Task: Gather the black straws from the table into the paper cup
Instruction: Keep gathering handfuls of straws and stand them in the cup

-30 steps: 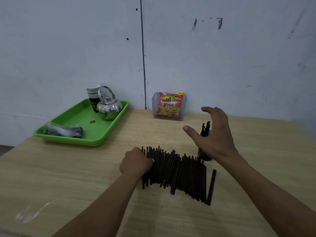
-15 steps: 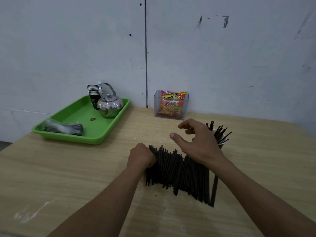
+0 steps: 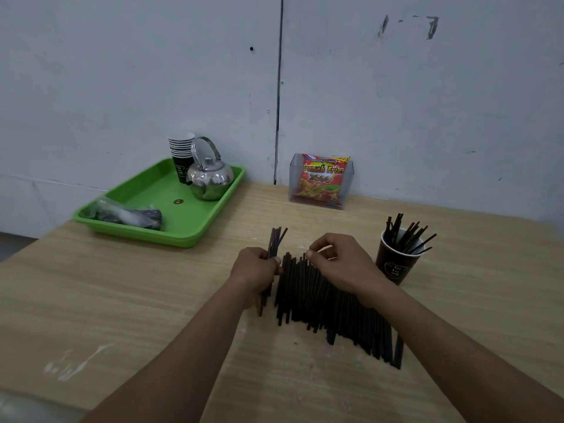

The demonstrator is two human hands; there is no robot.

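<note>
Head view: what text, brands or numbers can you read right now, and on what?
"Kentang Goreng": top of the snack packet.
"French Fries": same packet, large letters.
Below that: blurred, perhaps "2000".
Print on the paper cup: too small to read.
Print on the stacked cups: unreadable.
The round sticker in the green tray: unreadable.

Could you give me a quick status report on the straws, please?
Left hand grips a straw bundle. Right hand curled on the pile, grip unclear. Cup partly filled, unobstructed.

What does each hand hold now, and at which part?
The left hand grips a small bunch of straws near its middle. The right hand curls over the pile; its hold cannot be told.
</note>
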